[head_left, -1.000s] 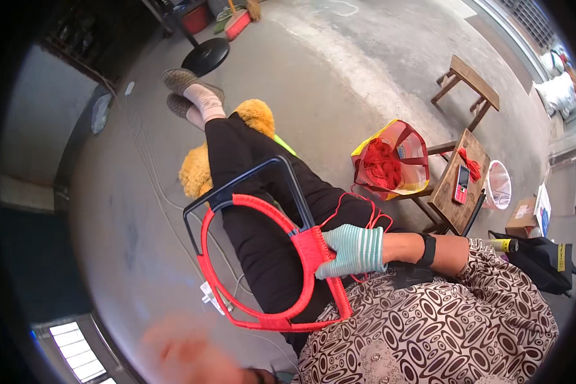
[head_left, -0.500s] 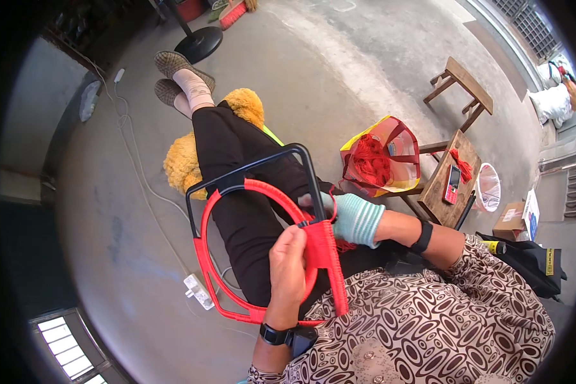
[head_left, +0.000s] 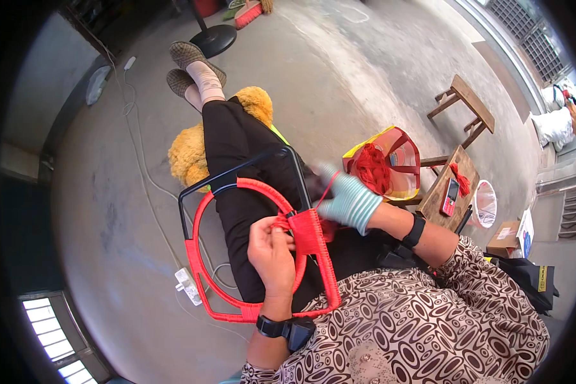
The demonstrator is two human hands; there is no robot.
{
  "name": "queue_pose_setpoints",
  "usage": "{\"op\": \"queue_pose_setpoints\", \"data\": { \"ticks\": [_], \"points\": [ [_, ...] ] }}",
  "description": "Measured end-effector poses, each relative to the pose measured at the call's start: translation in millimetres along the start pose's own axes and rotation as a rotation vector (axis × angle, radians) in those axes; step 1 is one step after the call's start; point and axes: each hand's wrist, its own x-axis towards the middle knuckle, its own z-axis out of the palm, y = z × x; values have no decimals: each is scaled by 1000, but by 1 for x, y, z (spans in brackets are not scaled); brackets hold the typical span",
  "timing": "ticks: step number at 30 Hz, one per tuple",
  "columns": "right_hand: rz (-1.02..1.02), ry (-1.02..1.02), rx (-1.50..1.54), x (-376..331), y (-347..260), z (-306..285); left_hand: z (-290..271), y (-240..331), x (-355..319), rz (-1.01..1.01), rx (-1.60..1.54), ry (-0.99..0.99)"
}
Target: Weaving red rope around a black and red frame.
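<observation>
Across lap, black metal frame (head_left: 237, 176) wrapped with red cord ring (head_left: 201, 256) lay over black trousers. Left hand (head_left: 272, 249), bare, pinched woven red panel (head_left: 310, 233) at frame's 3 o'clock side, fingers clenched on cord. Right hand (head_left: 345, 201), in striped glove, closed on red strand (head_left: 329, 185) just at 1 o'clock of panel. Red mesh bag (head_left: 387, 163) sat at 2 o'clock, near wooden stool (head_left: 451, 182).

Floor (head_left: 339, 70): bare grey concrete.
On it: white power strip (head_left: 188, 286), yellow plush cushion (head_left: 189, 153), two wooden stools (head_left: 467, 105), cardboard box (head_left: 504, 238).
</observation>
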Motion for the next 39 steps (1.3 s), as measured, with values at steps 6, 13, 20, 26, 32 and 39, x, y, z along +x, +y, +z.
{"op": "queue_pose_setpoints", "data": {
  "ticks": [6, 13, 20, 26, 32, 39],
  "points": [
    [-264, 344, -32, -10, -24, -4, 1, 7, -11, 530, 282, 318],
    [-447, 17, -29, -10, -44, 15, 2, 12, -12, 558, 169, 150],
    [-179, 17, -716, -39, 7, -107, -5, 2, 4, -17, -12, -57],
    [78, 1021, 837, -35, 70, -209, -4, 6, 2, 125, 22, -8],
    [-46, 831, 833, -48, 68, -194, -4, 6, 5, -78, -274, -155],
    [287, -329, 512, -17, 6, -34, -3, -1, 8, -200, -463, -194]
  ]
}}
